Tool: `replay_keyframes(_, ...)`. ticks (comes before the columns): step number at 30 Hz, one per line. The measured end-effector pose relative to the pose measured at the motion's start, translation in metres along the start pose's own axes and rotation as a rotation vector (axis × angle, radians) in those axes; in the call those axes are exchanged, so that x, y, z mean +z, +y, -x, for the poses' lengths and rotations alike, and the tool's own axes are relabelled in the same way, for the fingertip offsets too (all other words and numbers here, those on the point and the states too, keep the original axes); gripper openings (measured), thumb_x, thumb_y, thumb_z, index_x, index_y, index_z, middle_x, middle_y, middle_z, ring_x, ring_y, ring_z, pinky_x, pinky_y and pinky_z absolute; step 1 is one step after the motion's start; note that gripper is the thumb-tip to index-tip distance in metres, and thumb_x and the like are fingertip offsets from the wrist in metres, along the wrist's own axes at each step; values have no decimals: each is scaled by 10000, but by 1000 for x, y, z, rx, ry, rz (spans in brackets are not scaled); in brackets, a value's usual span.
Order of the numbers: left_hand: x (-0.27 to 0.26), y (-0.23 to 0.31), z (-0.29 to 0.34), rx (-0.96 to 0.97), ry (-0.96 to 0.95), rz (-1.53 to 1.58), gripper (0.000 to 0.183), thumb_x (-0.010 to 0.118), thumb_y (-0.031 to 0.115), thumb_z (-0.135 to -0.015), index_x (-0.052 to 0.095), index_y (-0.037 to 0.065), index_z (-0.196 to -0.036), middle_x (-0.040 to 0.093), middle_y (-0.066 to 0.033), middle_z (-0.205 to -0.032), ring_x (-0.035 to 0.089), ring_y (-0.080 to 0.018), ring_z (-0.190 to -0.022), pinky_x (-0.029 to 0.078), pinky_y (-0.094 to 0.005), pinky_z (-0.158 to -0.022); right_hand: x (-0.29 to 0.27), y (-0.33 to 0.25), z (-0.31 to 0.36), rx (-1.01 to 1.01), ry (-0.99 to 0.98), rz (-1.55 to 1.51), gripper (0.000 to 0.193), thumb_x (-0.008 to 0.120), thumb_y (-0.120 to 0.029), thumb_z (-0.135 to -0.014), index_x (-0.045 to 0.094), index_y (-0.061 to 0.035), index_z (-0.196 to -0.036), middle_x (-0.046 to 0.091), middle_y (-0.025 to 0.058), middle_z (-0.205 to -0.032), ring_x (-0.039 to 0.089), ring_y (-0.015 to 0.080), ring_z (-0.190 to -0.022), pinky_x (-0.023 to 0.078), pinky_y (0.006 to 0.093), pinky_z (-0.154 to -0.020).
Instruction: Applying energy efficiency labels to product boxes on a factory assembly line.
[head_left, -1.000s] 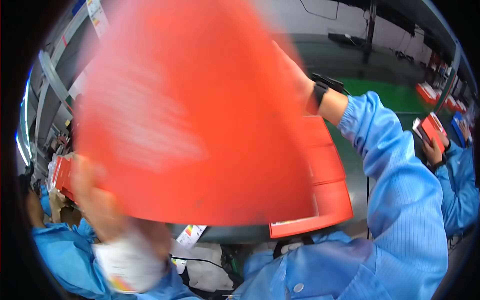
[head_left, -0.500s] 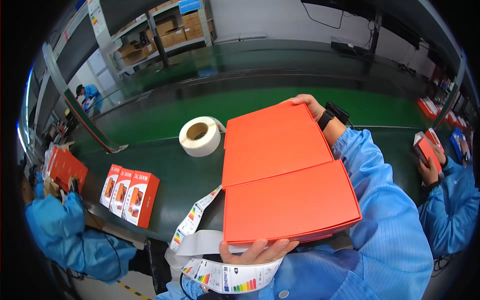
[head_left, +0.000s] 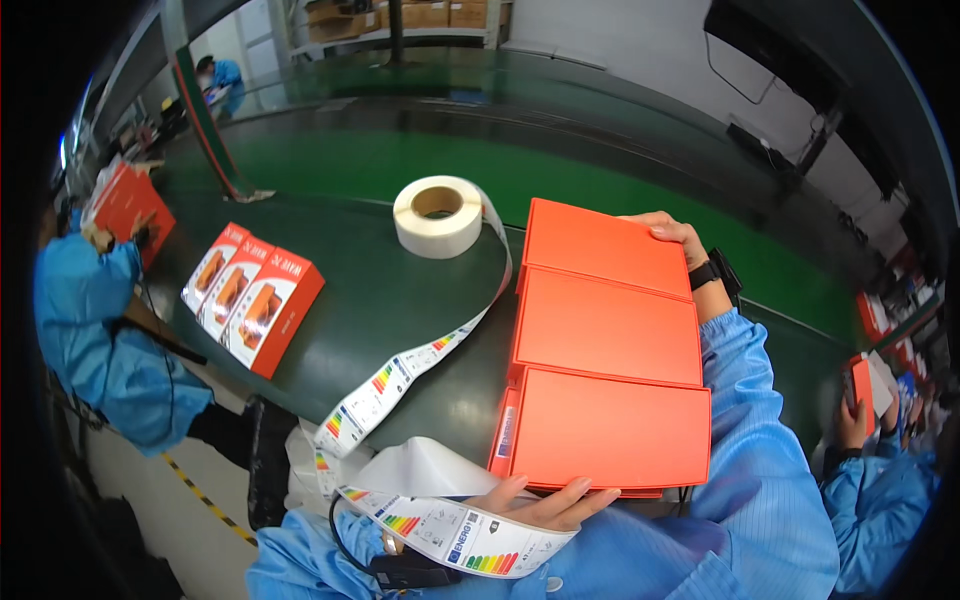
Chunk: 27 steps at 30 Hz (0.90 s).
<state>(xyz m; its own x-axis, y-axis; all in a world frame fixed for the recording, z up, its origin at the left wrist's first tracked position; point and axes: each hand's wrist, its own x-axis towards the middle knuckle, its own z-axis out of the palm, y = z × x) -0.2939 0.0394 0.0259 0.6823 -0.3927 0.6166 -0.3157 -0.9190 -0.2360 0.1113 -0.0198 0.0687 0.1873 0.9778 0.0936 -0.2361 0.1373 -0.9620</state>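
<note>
A row of three orange-red cardboard boxes (head_left: 606, 325) is held in front of me, plain faces up. My left hand (head_left: 548, 503) supports the near end from below, its fingertips bent over the edge. At the far right corner, my right hand (head_left: 668, 232) grips the last box; a black watch is on that wrist. A strip of energy labels (head_left: 385, 385) trails from a white label roll (head_left: 440, 238) on the dark green table, loops down and passes across the left hand. The nearest box has a small white label on its left side.
Three upright-printed orange and white product boxes (head_left: 255, 300) stand together on the table at left. A co-worker in a blue smock (head_left: 105, 340) handles red boxes (head_left: 130, 210) at far left. Another co-worker (head_left: 880, 510) holds a red box at right. A metal post (head_left: 200, 110) rises behind.
The view has shifted. The held boxes have moved rightward relative to the roll, and their tops now show three faces instead of two. More of the label strip is visible between roll and hand.
</note>
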Motion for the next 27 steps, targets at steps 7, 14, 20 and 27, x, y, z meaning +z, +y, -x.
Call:
replay_keyframes(7,5,6,12,17,-103,-71,535,288,488,-894,354,248,-1367,270,59,-1446,224,-108,-1338,209,-433,-1073,11,-9,15,22,75,41,551,617,-189,-658,552,94,-1125,597,220,-1093,598,284,-1001,442,362,-915)
replay_keyframes(14,27,10,15,89,102,-218,483,341,437,-867,515,158,-1221,337,2,-1419,315,-135,-1302,234,-516,-1014,3,-11,20,66,124,142,498,620,-216,-708,569,85,-1101,604,208,-1083,600,271,-989,443,361,-909)
replay_keyframes(20,-23,-28,22,74,-30,224,424,413,217,-827,478,45,-1209,370,-123,-1381,336,-233,-1295,233,-460,-1054,5,-58,31,-315,498,481,298,557,-228,-842,625,-8,-1031,633,92,-1049,582,175,-982,457,313,-822)
replay_keyframes(27,-89,-113,16,-916,139,1386,475,421,50,-908,270,-37,-1350,522,-234,-1195,558,-290,-1052,373,-391,-954,186,-105,22,-495,168,1064,176,528,-86,-868,645,30,-932,616,55,-957,560,122,-892,433,254,-788)
